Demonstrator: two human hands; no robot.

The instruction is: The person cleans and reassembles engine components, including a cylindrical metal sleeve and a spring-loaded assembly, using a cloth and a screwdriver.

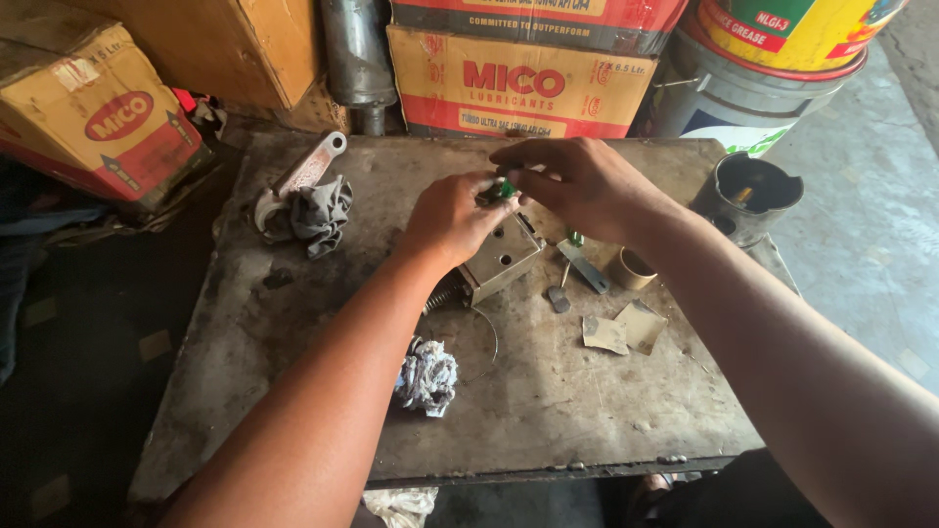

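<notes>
Metal block between rags, paper scraps.

left hand: fingers curled, palm down | right hand: fingertips pinched | hands meeting, forearms converging

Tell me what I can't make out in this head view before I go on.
- Small green part: mostly covered by the fingertips of the left hand and right hand; its shape is unclear.
- Metal block: its near-left end is hidden under the left hand.
- Spring: partly behind the left wrist.
- Grey canister: its inside is too dark to read.
- Cardboard boxes: cut off by the top edge.
</notes>
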